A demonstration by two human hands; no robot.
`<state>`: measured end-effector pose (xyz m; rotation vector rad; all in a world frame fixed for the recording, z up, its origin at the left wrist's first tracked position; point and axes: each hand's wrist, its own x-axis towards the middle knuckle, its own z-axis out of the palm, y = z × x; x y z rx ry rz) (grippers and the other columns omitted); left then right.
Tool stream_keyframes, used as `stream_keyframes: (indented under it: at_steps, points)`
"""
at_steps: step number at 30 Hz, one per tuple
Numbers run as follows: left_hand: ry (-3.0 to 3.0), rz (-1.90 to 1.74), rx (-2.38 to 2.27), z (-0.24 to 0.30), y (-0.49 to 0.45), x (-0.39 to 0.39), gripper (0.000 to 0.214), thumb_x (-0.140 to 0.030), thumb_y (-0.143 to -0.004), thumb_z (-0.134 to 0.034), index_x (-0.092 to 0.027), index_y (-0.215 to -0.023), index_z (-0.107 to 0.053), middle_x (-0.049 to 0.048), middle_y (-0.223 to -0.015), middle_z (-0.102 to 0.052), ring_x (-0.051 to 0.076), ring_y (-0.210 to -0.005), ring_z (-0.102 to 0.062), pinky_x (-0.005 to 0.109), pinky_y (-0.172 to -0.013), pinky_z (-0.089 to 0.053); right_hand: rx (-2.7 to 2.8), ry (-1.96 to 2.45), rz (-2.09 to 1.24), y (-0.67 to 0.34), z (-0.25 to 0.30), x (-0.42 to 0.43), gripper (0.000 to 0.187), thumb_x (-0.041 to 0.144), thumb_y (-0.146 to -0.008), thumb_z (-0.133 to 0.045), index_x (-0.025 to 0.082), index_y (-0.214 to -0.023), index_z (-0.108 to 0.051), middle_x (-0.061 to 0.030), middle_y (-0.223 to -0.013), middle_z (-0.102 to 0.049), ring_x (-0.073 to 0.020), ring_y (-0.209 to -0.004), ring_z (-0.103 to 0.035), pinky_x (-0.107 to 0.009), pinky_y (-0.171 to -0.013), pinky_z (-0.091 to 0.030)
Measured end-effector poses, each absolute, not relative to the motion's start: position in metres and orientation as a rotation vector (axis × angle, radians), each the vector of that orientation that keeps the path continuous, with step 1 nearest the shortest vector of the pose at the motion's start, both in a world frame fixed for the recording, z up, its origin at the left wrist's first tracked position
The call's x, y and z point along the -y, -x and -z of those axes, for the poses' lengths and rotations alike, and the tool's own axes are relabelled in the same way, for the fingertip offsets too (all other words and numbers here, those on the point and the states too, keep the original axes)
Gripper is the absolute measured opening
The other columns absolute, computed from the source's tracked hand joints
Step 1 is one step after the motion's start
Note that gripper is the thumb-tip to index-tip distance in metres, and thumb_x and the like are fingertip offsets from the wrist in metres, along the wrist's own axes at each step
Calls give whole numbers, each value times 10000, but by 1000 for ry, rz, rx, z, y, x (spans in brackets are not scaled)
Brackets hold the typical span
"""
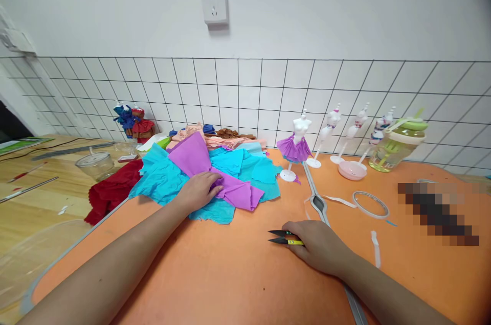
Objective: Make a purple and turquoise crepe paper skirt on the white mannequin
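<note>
My left hand [201,191] is closed on a strip of purple crepe paper [240,189], which bunches in at my fingers and fans out on both sides. Under it, crumpled turquoise crepe paper [161,177] lies spread over the orange table. Thread snips [282,239] with dark blades and a yellow handle are in my right hand [320,247], low over the table; the blades stand apart and point left. Behind my hands, a small white dress form [301,128] stands upright in a pleated purple skirt [294,148] with some turquoise at its hem.
At the back right are several more small dress forms [328,125], a pink dish [353,170] and a green-lidded bottle [402,143]. A roll of tape [371,204] lies nearer. Dark red crepe paper [115,189] and a glass jar [95,164] are at left. A grey hinge [318,205] crosses the orange table [215,274].
</note>
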<state>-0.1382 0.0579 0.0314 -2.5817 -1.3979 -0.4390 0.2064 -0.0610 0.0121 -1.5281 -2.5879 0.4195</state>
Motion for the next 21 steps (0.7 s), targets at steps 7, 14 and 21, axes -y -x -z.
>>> stream_keyframes:
  at_steps: [7,14,21]
  points:
    - [2404,417,1323,-71,116,-102,421,-232,-963,-342,-178,-1355,-484,119,-1445,-444,271,-1356,-377,430,-1119,-300,2575,1553,-404,-203,-7,56,228,312,-875,-486,242,-1060,-598,-38,-917,-711,-213,-861,-650,-262,-652,-339]
    - [2433,68,1680,-58,123,-165,702,-422,-720,-688,-189,-1346,-473,176,-1287,-593,345,-1151,-567,439,-918,-455,2576,1509,-366,-203,-3,52,226,249,-828,-493,245,-1038,-576,-14,-904,-713,-200,-803,-649,-260,-608,-288]
    - [2352,249,1615,-47,133,-150,535,-389,-823,-555,-192,-1314,-479,170,-1318,-538,362,-1224,-474,478,-973,-385,2576,1511,-352,-203,-2,51,249,232,-807,-501,250,-1046,-568,-7,-896,-711,-193,-777,-644,-259,-604,-270]
